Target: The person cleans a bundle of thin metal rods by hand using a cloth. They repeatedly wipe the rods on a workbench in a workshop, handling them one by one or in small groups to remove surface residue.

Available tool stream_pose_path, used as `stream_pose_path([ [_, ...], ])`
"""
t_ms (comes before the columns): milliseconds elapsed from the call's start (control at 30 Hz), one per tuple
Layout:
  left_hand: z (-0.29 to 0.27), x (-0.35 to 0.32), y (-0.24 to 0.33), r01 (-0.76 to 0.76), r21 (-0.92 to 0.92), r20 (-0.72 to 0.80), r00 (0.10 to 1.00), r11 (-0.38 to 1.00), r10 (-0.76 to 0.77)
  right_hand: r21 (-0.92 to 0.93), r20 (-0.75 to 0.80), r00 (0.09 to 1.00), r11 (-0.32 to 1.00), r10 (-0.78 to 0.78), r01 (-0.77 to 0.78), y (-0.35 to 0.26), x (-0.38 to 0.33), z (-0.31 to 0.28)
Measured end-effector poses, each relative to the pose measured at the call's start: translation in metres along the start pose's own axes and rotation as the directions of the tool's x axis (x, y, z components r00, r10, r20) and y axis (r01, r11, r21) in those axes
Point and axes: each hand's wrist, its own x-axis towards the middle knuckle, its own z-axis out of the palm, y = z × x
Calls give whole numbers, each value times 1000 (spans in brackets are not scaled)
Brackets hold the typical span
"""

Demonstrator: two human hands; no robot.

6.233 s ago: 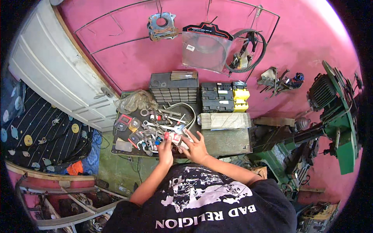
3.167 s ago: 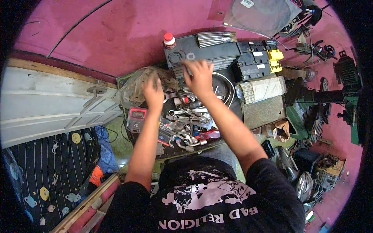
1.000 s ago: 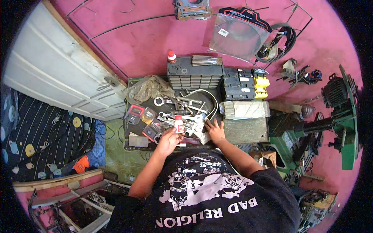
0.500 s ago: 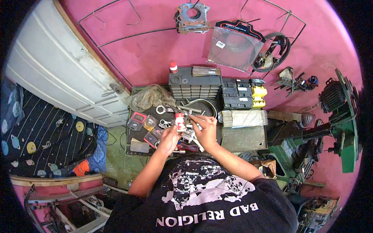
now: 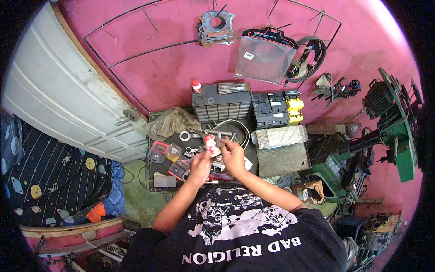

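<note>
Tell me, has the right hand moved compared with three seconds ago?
Yes. The right hand was up on the grey drawer cabinet; now it is below it, beside the small red-capped bottle in the left hand.

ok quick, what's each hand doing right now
Left hand: closed around a small white bottle with a red cap.
Right hand: fingers curled at the bottle's top; whether it grips anything cannot be told.

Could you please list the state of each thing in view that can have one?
Small white bottle with red cap: upright, held in left hand.
Right hand: fingers at the bottle's top.
Grey drawer cabinet: drawers shut.
White panelled door: shut.
Clear plastic bag: crumpled, lying.
</note>
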Motion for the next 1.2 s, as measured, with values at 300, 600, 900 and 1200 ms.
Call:
stream_pose_path([
  [300,-10,-5,20,-18,218,-117,992,976,45,-283,-28,982,943,-188,173,-38,-28,13],
  [600,-6,-20,54,-202,765,34,961,612,275,-261,-15,988,954,-155,146,-36,-32,43],
  [900,-21,-31,40,-280,819,146,946,500,289,15,-17,989,989,149,-149,-21,-48,64],
  [1200,-20,-8,26,-144,793,-19,965,592,261,-314,12,1000,949,-21,24,-3,-52,61],
])
